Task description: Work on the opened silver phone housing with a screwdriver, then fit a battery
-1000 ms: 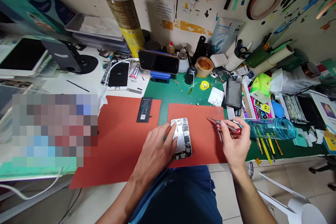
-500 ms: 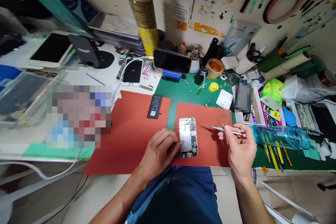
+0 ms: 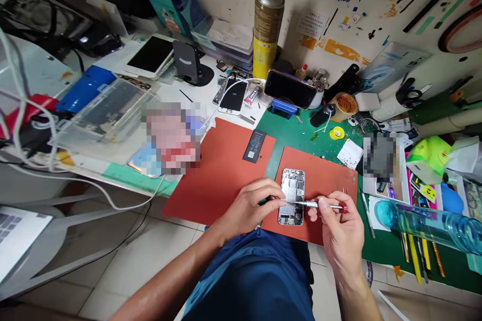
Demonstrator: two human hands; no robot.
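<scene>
An opened silver phone chassis (image 3: 292, 195) lies face up on the right red mat (image 3: 324, 175). My left hand (image 3: 250, 208) is closed in a pinch beside the chassis' left edge, its fingertips meeting the tip of a small silver screwdriver (image 3: 314, 204) with a red end cap. My right hand (image 3: 339, 233) is closed on that screwdriver and holds it level across the chassis; thin tweezers' tips poke up behind its knuckles. A black phone battery (image 3: 254, 146) lies on the left red mat (image 3: 218, 170).
A green cutting mat (image 3: 301, 133) lies under the red mats. A tall spray can (image 3: 266, 25), a propped phone (image 3: 289, 89), a tape roll (image 3: 345, 104) and a clear blue bottle (image 3: 429, 220) crowd the bench. Tablets, plastic trays and cables fill the left side.
The view swung left. My right hand brought the screwdriver left over the chassis. My left hand lifted off the chassis and now pinches at the screwdriver's tip.
</scene>
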